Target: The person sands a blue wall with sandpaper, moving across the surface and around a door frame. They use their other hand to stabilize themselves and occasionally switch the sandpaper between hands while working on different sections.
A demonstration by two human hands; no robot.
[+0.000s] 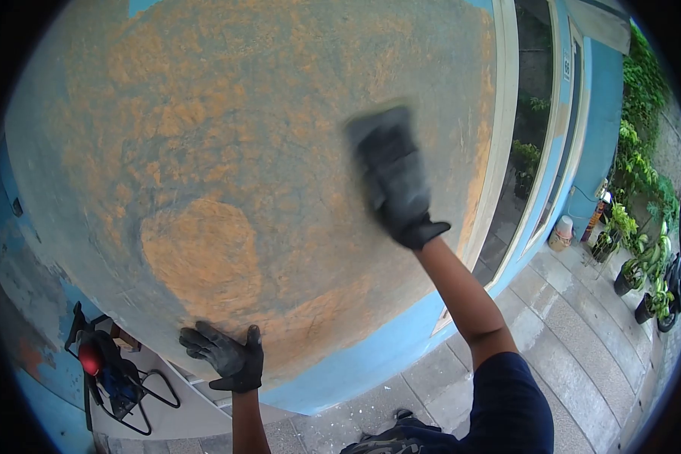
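Before me is a wall with worn patches of grey and orange over blue paint. My right hand, in a black glove, is raised against its upper right part. Under the fingers is a dark, flat, rectangular piece that looks like sandpaper; motion blurs it and hides its exact kind. Lower down, my gloved left hand lies spread on the wall's lower edge area, holding nothing. A bare orange patch shows just above that hand.
A window with a pale frame borders the wall on the right. Potted plants and a white bucket stand along the tiled walkway. At the lower left is a black-framed object with a red part.
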